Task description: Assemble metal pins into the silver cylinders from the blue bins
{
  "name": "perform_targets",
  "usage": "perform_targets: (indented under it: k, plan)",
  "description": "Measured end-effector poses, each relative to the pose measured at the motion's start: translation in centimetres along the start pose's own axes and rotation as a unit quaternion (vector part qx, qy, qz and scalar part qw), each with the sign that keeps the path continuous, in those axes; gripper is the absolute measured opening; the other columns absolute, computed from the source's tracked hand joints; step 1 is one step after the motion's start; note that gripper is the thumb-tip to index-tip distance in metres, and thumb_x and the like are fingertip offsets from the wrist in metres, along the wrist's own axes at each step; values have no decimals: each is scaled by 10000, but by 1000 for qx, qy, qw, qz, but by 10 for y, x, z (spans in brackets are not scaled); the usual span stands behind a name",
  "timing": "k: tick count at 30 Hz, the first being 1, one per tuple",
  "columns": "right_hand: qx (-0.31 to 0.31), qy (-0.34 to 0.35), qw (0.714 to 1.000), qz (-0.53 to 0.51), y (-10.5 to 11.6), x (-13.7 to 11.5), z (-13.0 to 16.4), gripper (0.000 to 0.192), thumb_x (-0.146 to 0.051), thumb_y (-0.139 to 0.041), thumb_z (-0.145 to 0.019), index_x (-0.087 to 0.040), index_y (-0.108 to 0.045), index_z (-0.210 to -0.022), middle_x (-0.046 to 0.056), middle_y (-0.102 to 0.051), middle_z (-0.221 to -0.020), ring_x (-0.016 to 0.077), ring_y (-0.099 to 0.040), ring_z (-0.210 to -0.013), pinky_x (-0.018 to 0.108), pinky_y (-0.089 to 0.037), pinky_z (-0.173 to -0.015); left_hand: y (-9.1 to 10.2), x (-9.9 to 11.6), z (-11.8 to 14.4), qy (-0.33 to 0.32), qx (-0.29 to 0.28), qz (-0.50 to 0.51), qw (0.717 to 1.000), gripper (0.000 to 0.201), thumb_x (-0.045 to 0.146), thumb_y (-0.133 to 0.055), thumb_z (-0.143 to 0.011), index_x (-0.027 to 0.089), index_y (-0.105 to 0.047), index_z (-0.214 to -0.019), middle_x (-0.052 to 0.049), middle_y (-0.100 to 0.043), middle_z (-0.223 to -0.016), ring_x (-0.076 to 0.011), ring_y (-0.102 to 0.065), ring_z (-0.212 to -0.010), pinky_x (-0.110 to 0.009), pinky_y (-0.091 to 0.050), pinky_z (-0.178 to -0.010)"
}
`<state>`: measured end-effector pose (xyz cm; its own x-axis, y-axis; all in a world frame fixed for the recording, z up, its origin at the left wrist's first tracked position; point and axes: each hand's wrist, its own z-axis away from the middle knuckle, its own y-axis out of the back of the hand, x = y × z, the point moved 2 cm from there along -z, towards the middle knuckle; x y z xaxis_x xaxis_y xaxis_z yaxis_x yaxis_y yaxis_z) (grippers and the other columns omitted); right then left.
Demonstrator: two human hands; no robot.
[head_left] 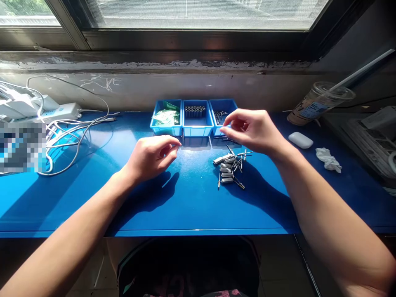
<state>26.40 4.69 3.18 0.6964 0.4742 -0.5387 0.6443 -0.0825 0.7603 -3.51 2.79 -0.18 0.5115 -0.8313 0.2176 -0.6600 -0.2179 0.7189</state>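
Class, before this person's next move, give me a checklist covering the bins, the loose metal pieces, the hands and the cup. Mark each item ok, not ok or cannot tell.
1. Left bin holds packets: ok.
2. Middle bin has its metal tubes grouped neatly: ok, along the back.
3. Loose pieces on the table sorted by kind: not ok; thin pins and short thick blocks lie mixed together.
4. Left hand empty: cannot tell; its fingertips are too small to judge.
5. Right hand empty: cannot tell; its fingertips are by the right bin.
6. Cup apart from the loose pieces: ok, off to the right.
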Motion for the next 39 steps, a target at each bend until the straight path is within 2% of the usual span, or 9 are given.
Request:
perform_targets:
  k: [2,4,6,9,13,15,23,30,39]
  plan:
    - [-144,46,988,-10,-2,-14,4,289,-505,-739,-888,-221,-771,-928,65,-728,-934,216,-641,-818,362,-503,-731,1,1,0,2,1,-1,1000,130,176,-619,-962,139,-743,-976,-23,-756,-777,-94,-599,-562,-198,-477,-573]
    - [-263,51,963,8,-5,-24,9,400,-548,-782,-844,-211,-791,-1059,93,-736,-1114,268,-659,-1000,380,-518,-816,1,2,0,2,-3,-2,1000,134,177,-620,-963,135,-746,-982,-28,-761,-785,-96,-609,-566,-200,-487,-578]
    - [-334,35,941,31,-10,-27,12,524,-568,-814,-809,-220,-777,-1198,107,-719,-1214,317,-624,-1133,390,-514,-867,0,3,1,-1,-8,-3,1000,138,180,-619,-965,134,-748,-986,-31,-766,-791,-97,-610,-561,-201,-491,-575]
    - [-376,26,925,51,-17,-27,15,514,-532,-821,-805,-224,-769,-1212,105,-718,-1205,329,-596,-1148,382,-500,-846,-2,3,2,-4,-13,1,1000,142,183,-614,-971,136,-747,-987,-39,-774,-808,-106,-637,-582,-201,-498,-574]
    - [-372,51,925,62,-27,-23,15,257,-352,-744,-873,-218,-782,-1088,84,-743,-1116,291,-620,-1045,375,-483,-813,-3,3,2,-3,-18,6,1000,144,192,-617,-974,131,-746,-992,-47,-777,-820,-105,-633,-582,-201,-497,-565]
    - [-356,64,930,57,-29,-22,15,190,-275,-699,-887,-229,-781,-1053,71,-749,-1092,276,-639,-1022,372,-492,-830,-2,4,1,-2,-17,5,1000,147,197,-615,-974,132,-746,-986,-40,-769,-799,-100,-610,-564,-204,-490,-560]
    - [-331,47,940,64,-28,-21,18,283,-269,-670,-896,-234,-741,-1168,97,-705,-1152,261,-660,-985,344,-523,-793,-1,5,-1,7,-17,6,1000,152,206,-610,-982,138,-746,-990,-40,-773,-804,-96,-602,-563,-201,-490,-557]
    - [-321,40,943,71,-33,-21,18,318,-251,-588,-949,-252,-696,-1247,86,-697,-1170,263,-649,-1029,355,-522,-844,0,6,-1,9,-23,5,1000,162,208,-604,-990,132,-747,-991,-41,-770,-799,-97,-601,-569,-200,-497,-557]
    - [-261,61,962,58,-37,-25,16,361,-259,-554,-990,-218,-663,-1331,99,-697,-1226,259,-661,-1055,373,-530,-869,-1,5,0,7,-21,4,1000,162,212,-601,-993,134,-743,-998,-44,-772,-811,-97,-597,-568,-205,-491,-563]
